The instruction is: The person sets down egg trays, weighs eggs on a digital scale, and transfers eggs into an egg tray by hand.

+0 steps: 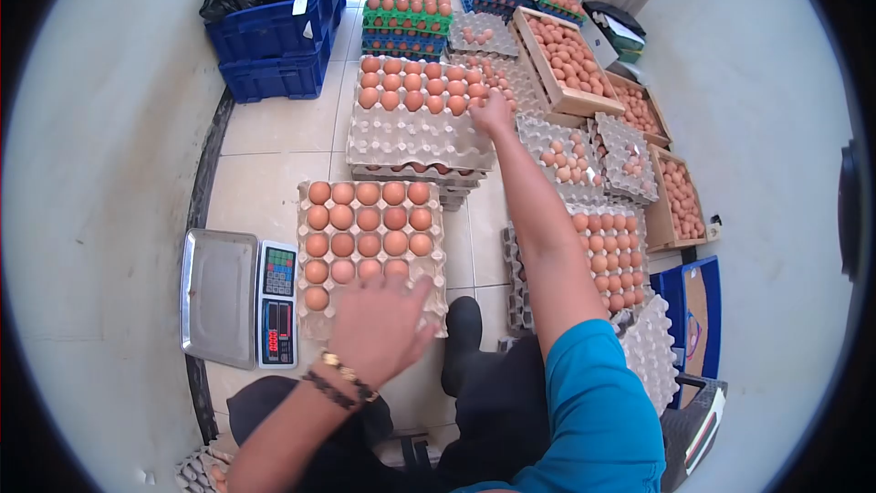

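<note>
From my end, the near tray's [317,325] cups seem to stop its eggs [368,218] rolling. My left hand [379,319] hides some nearest cups; my right hand [494,114] is at the farther, part-filled tray's [411,135] edge. I cannot tell whether either hand's fingers grasp an egg.

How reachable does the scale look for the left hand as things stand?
Probably yes: the scale sits just beside the egg tray that the left hand is over, and nothing visibly blocks the way.
</note>
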Demonstrator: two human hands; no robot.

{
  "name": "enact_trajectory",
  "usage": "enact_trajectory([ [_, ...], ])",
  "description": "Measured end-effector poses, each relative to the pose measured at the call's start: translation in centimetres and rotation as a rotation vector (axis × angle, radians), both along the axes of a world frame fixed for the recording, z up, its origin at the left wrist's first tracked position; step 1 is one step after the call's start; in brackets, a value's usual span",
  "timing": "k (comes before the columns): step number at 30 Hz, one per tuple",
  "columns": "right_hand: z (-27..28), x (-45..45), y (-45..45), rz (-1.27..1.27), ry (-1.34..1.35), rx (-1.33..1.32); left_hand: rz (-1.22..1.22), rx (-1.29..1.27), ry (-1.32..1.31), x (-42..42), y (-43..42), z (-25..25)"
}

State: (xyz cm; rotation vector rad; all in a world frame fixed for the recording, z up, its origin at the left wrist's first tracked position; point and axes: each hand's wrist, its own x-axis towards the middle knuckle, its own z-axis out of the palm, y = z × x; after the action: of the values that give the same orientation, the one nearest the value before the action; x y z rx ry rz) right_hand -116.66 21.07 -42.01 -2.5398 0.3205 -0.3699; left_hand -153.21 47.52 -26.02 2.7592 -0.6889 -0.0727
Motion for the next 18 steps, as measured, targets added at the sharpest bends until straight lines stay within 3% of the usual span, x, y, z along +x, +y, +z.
enact_trajectory([
  [4, -0.8, 1.8, -0.1, -0.014, -0.054, -0.226, -0.049, 0.304, 0.208, -1.3, -1.1, -2.2],
  [7, -0.2, 1.8, -0.1, -0.005, -0.043, -0.166, -0.075, 0.309, 0.477, -0.5, -1.8, 0.1],
  [8, 0.5, 1.2, -0.1, 0.022, -0.041, -0.143, -0.063, 0.197, 0.354, -0.7, -1.7, -0.1],
  [11, -1.0, 2.7, -2.3, -0.126, -0.132, 0.461, -0.028, 0.132, 0.155, -0.4, -1.7, -0.1],
  [14, -0.4, 4.3, -3.9, -0.116, -0.003, 1.566, -0.014, 0.175, 0.258, -0.5, -1.4, 0.3],
  [17, 1.7, 5.4, -2.3, -0.133, -0.076, 1.690, -0.026, 0.210, 0.380, -0.4, -1.4, 1.0],
  [18, 1.6, 5.8, -2.2, -0.145, -0.064, 1.348, -0.031, 0.197, 0.369, -0.5, -1.4, 1.1],
])
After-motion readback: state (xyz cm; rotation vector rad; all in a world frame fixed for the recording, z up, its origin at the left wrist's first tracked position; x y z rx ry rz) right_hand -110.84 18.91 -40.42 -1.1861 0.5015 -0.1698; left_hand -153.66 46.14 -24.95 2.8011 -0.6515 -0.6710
